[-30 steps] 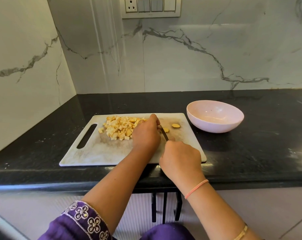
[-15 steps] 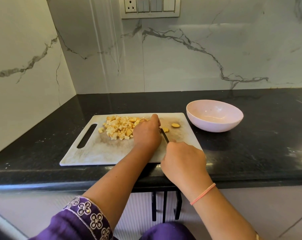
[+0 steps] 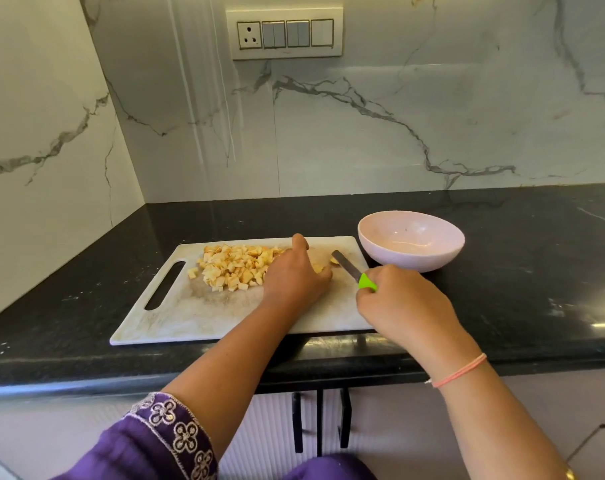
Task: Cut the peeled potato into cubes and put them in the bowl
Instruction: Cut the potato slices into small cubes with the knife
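A pile of potato cubes lies on the far left half of the white cutting board. My left hand rests on the board just right of the pile, fingers curled over a small potato piece. My right hand grips the green handle of a knife; its blade points up-left, apart from the left hand. Another small piece lies by the blade tip. The pink bowl stands empty, right of the board.
The board lies near the front edge of a black stone counter. Marble walls close the back and left sides. A switch panel sits on the back wall.
My right hand has drawn the knife to the right, away from my left hand, so the green handle now shows. My left hand stays by the pile.
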